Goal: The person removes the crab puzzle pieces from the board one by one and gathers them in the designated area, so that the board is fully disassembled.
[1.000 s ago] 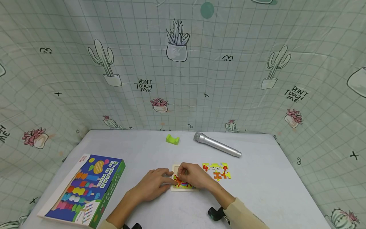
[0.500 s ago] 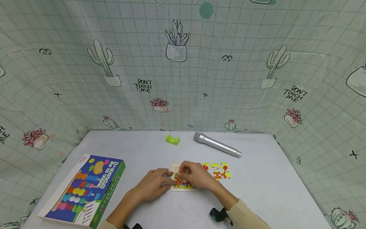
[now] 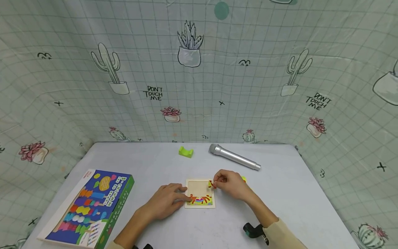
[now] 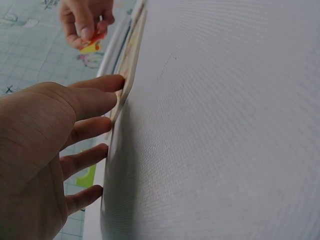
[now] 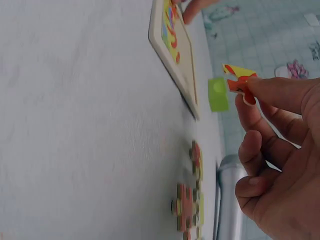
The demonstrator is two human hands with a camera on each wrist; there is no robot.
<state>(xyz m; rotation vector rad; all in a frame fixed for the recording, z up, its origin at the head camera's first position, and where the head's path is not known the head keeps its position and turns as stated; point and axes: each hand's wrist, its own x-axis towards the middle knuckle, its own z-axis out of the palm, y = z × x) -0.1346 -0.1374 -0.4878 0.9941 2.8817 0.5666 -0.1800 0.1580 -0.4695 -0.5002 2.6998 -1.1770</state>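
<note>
A small wooden puzzle tray point(image 3: 196, 188) lies on the table, its near part filled with a colourful strip of pieces and its far part showing bare wood. My left hand point(image 3: 164, 202) rests at the tray's left side, fingers extended, the thumb over the filled part and fingertips at the rim. Over the tray's right edge, my right hand point(image 3: 231, 185) pinches a red and yellow puzzle piece point(image 5: 242, 82) between thumb and index finger, held up above the table in the right wrist view. Loose puzzle pieces point(image 5: 186, 207) lie to the right, mostly hidden behind this hand in the head view.
A silver microphone point(image 3: 234, 157) lies at the back right, with a bright green curved block point(image 3: 186, 152) to its left. At the left stands a flat blue and green toy box point(image 3: 90, 207). A patterned cloth point(image 3: 149, 69) hangs behind the table.
My right hand has moved right from the tray's far left part, with the puzzle piece between its fingers, uncovering bare wood. The left hand stays at the tray's side.
</note>
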